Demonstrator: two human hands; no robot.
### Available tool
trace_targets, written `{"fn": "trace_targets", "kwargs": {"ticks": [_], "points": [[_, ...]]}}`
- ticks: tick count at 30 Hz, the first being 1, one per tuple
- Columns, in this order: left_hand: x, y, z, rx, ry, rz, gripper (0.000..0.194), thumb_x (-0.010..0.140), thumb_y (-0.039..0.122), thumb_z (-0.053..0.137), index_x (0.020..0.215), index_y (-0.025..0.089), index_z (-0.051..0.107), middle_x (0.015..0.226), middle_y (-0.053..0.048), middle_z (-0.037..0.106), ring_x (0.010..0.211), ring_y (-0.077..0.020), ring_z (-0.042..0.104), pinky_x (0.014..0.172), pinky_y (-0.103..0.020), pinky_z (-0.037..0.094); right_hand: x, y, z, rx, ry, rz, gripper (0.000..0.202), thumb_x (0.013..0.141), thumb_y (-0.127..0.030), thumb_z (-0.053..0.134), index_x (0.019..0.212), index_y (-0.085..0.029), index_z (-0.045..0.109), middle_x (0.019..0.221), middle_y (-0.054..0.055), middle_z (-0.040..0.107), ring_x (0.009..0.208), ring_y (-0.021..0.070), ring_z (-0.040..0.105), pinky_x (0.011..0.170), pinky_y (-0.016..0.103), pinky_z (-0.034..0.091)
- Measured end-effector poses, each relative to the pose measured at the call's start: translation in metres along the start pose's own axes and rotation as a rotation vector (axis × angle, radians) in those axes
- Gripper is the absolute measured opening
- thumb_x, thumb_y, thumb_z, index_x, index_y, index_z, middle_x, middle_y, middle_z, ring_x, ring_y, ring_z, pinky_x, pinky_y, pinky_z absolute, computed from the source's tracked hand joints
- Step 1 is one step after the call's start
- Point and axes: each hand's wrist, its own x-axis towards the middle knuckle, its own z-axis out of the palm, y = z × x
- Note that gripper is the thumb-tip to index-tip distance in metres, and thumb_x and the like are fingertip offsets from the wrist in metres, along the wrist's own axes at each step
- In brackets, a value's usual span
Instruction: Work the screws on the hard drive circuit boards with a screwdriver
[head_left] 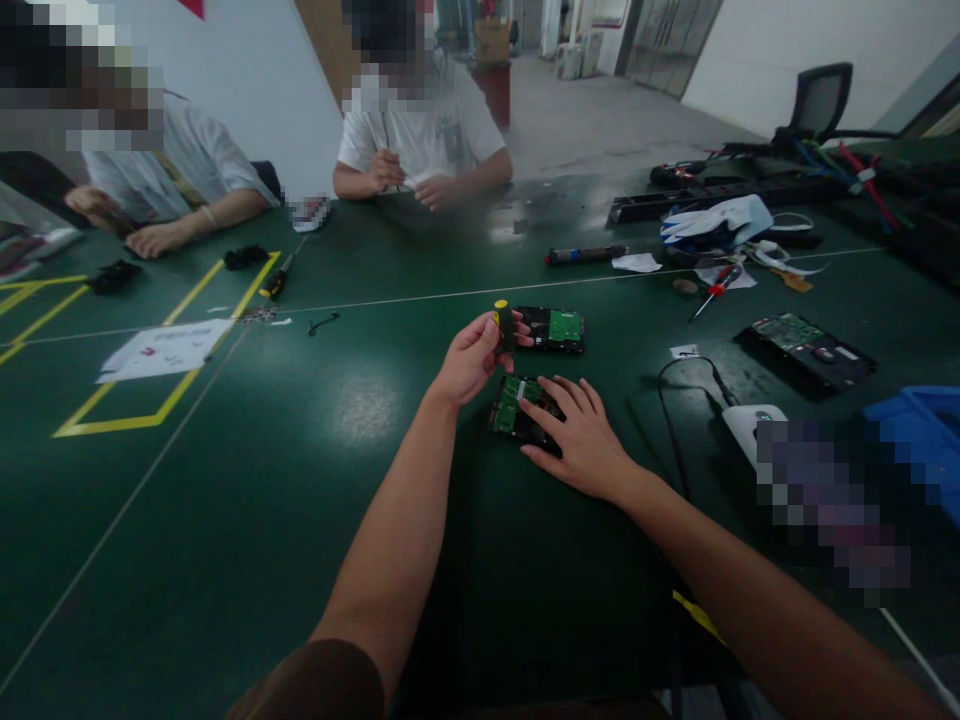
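My left hand (471, 362) is closed around the dark handle of a screwdriver (503, 322) with a yellow end, held roughly upright. The screwdriver's lower part is hidden, so I cannot tell whether its tip touches anything. Just below it, a hard drive (508, 408) lies with its green circuit board up. Across the right part of that drive rests my right hand (589, 438), fingers stretched and spread. A second hard drive (564, 326), also board side up, lies right behind my left hand.
On the right are another hard drive (817, 352), a red-handled screwdriver (717, 290), gloves (716, 222), a white device (750, 430) with a black cable and a blue bin (922, 430). Paper (169, 348) lies left within yellow tape. Two people sit across the table (300, 520).
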Motion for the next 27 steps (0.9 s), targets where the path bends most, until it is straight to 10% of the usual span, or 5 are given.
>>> {"fn": "trace_targets", "kwargs": {"ticks": [27], "points": [[0.002, 0.009, 0.010, 0.032, 0.024, 0.059, 0.037, 0.100, 0.056, 0.063, 0.119, 0.025, 0.068, 0.090, -0.003, 0.064, 0.074, -0.0120, 0.063, 0.050, -0.020, 0.045, 0.005, 0.006, -0.006, 0.028, -0.048, -0.060, 0.062, 0.103, -0.049, 0.057, 0.160, -0.028, 0.046, 0.168, 0.006, 0.043, 0.155, 0.0406, 0.030, 0.126, 0.071, 0.018]]}}
